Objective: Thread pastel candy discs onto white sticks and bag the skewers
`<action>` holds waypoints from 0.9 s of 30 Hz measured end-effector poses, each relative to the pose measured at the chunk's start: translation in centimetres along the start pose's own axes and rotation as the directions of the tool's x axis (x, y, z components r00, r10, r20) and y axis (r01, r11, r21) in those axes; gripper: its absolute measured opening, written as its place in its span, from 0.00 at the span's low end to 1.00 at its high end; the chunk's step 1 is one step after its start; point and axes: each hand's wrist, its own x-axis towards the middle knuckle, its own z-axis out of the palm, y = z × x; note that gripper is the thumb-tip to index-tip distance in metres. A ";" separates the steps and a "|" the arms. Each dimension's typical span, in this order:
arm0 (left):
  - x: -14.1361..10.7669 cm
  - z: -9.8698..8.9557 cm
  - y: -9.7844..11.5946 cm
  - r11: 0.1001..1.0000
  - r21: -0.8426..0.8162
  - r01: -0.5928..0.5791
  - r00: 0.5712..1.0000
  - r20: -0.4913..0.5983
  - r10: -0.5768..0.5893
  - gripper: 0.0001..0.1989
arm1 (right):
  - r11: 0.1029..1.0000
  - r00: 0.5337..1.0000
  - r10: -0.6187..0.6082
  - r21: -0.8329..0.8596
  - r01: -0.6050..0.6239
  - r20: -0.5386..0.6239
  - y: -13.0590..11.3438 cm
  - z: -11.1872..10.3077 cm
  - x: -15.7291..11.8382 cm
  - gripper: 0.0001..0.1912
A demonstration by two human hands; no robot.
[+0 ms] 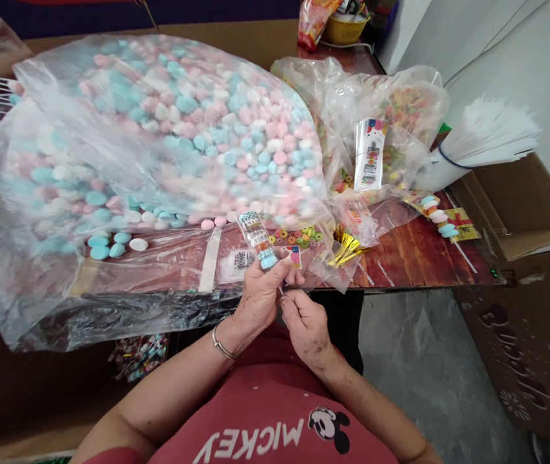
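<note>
Near the table's front edge, my left hand (261, 293) is closed around the lower end of a wrapped candy skewer (257, 240), which tilts up and to the left in a printed clear wrapper. My right hand (306, 322) pinches the thin stick just below, its fingertips close to the left hand. Behind the skewer lie ring candies (304, 236) under clear plastic. A huge clear bag of pink, blue and white candies (198, 129) fills the table's left and middle. Several loose blue candies (100, 245) lie at its front.
A stack of printed wrappers (370, 154) rests on a second clear bag. Gold ties (347, 248) lie to the right of my hands. Farther right are an unwrapped candy skewer (438, 217), a container of white sticks (456, 154) and cardboard boxes (521, 206).
</note>
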 end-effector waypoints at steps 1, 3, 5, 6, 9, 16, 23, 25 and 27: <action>-0.2 -0.1 -0.1 1.000 0.025 0.008 1.000 0.014 -0.008 0.14 | 1.000 1.000 -0.006 0.024 0.006 -0.014 0.0 0.0 0.1 0.14; -0.4 -0.4 -0.3 0.997 0.073 0.025 0.999 0.043 -0.028 0.14 | 0.998 0.999 -0.030 0.058 0.032 -0.045 0.1 0.1 0.3 0.15; -0.5 -0.7 -0.5 0.992 0.125 0.031 0.997 0.068 -0.039 0.14 | 0.997 0.997 -0.050 0.063 0.053 -0.054 0.1 0.1 0.4 0.18; -0.5 -0.8 -0.5 0.987 0.158 0.018 0.997 0.076 -0.030 0.14 | 0.997 0.998 -0.055 0.049 0.056 -0.035 0.0 -0.1 0.4 0.17; -0.5 -1.4 -0.2 0.963 0.261 -0.065 0.996 0.075 0.047 0.15 | 0.994 0.995 -0.085 -0.068 0.087 0.043 -0.6 -1.2 0.5 0.14; -1.2 -1.7 1.2 0.864 0.503 -0.009 0.993 0.109 -0.053 0.17 | 0.885 0.934 -0.354 -0.338 0.321 -0.040 -3.2 -4.2 1.9 0.12; -2.0 -1.1 0.0 0.598 0.721 -0.351 0.936 0.299 0.188 0.07 | 0.909 0.957 -0.265 -0.302 0.288 0.116 -2.6 -3.2 3.2 0.13; -2.4 -1.5 0.5 0.471 0.789 -0.394 0.914 0.391 0.109 0.06 | 0.933 0.971 -0.230 -0.269 0.239 0.065 -1.9 -3.2 3.2 0.12; -2.9 -1.8 1.9 0.327 0.815 -0.478 0.852 0.521 -0.052 0.04 | 0.953 0.987 -0.154 -0.259 0.159 0.041 -1.4 -3.3 3.3 0.12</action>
